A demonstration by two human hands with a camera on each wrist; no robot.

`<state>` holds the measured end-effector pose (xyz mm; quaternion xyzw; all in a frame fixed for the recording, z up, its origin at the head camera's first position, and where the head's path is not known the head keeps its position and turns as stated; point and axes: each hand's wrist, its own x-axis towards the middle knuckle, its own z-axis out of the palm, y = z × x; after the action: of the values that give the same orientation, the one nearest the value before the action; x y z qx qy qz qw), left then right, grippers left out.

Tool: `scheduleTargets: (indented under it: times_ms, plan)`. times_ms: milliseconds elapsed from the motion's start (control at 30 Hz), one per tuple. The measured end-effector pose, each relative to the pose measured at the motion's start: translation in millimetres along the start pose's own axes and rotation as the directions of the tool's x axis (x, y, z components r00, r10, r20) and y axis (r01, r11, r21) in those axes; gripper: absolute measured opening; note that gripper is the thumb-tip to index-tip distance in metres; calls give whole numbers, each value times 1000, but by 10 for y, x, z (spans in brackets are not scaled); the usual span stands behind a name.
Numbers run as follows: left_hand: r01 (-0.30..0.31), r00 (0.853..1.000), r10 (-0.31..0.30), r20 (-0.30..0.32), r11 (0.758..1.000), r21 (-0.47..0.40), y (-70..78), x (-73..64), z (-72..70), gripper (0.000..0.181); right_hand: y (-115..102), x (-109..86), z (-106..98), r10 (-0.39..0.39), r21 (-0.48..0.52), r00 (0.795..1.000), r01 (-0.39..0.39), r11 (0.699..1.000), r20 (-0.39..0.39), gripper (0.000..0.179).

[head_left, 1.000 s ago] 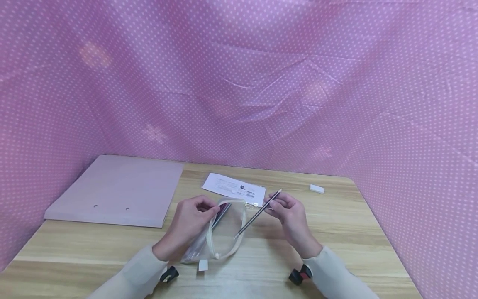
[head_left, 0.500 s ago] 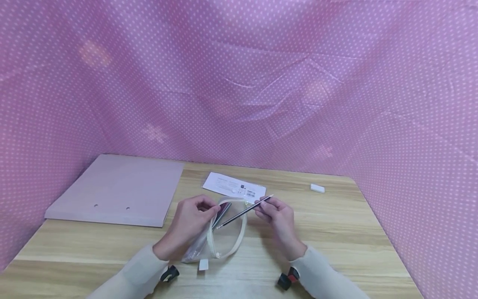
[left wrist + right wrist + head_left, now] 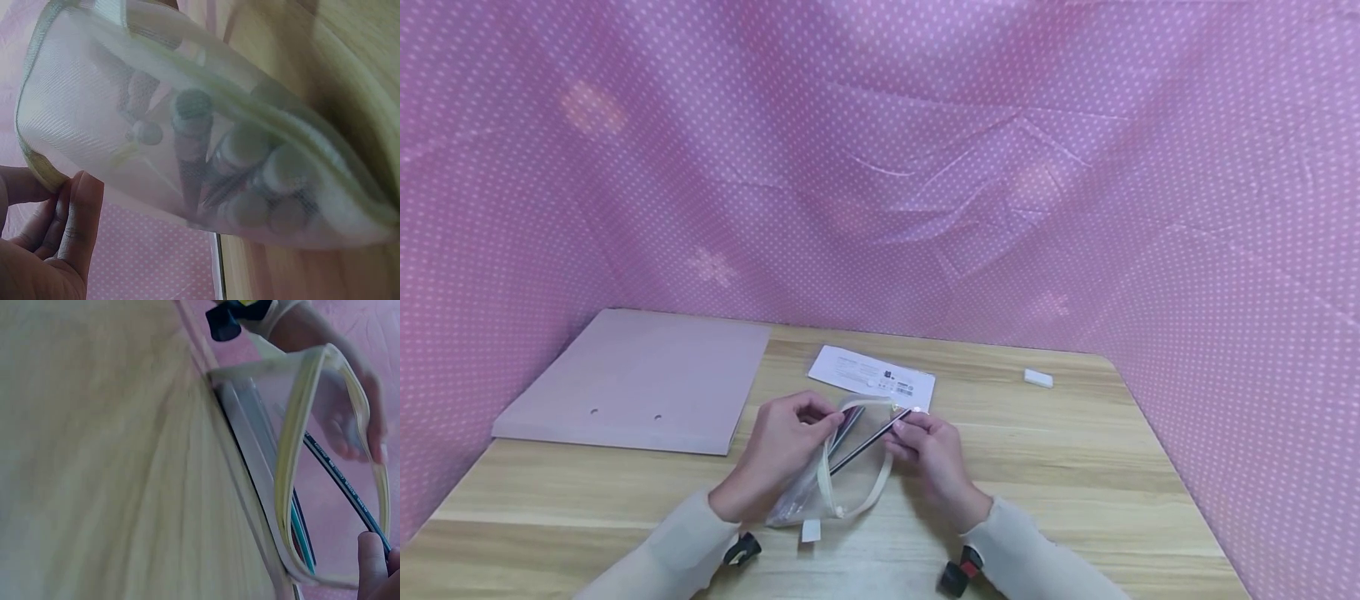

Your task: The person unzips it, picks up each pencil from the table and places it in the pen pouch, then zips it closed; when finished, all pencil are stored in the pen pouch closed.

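Note:
A translucent mesh zip pouch (image 3: 801, 498) with a pale rim stands with its mouth spread toward the right. My left hand (image 3: 786, 437) pinches the rim on its upper left side. Between thumb and fingers, my right hand (image 3: 931, 454) holds a dark pencil (image 3: 342, 481), whose far end is inside the pouch mouth, slanting down to the left. Several pens and pencils (image 3: 303, 534) lie along the bottom of the pouch. Through the mesh, the left wrist view shows their blurred round ends (image 3: 244, 147). The right fingers are close to the rim; whether they touch it I cannot tell.
Behind the pouch lies a white printed packet (image 3: 868, 375). A white eraser-like block (image 3: 1038, 378) sits at the back right of the wooden table (image 3: 1075, 467). A large pale folder (image 3: 640, 375) covers the back left. Pink dotted cloth (image 3: 880, 167) surrounds the table.
My right hand has moved left and slightly down, bringing the pencil from beside the pouch into its mouth. The left hand and pouch have stayed in place.

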<state>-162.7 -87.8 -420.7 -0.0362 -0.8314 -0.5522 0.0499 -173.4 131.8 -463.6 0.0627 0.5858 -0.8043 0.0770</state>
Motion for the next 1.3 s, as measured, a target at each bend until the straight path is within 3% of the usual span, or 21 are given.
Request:
scheduleTargets:
  times_ms: [133,367,600,833,1133,1300]
  plan:
    - [22,1000,-22,5,1000,-10,7,-6,6,6,36,-40,93,20,19,1000,-20,1000,11,24]
    - [24,1000,-24,1,1000,7,6,-15,3,7,112,-63,247,77,95,995,-83,992,64,7]
    - [33,999,-33,7,999,-2,16,-28,2,6,159,-50,353,52,31,998,-53,998,31,32]
    - [34,999,-34,6,999,5,22,-27,0,7,160,-69,448,29,-12,999,-29,1000,37,35]
    - [21,999,-21,24,1000,-9,19,-16,-16,7,47,-182,469,40,-80,985,-27,996,167,51]
    - [28,999,-27,17,1000,-13,33,-12,-26,8,-54,-269,456,65,-67,973,-51,996,220,58]
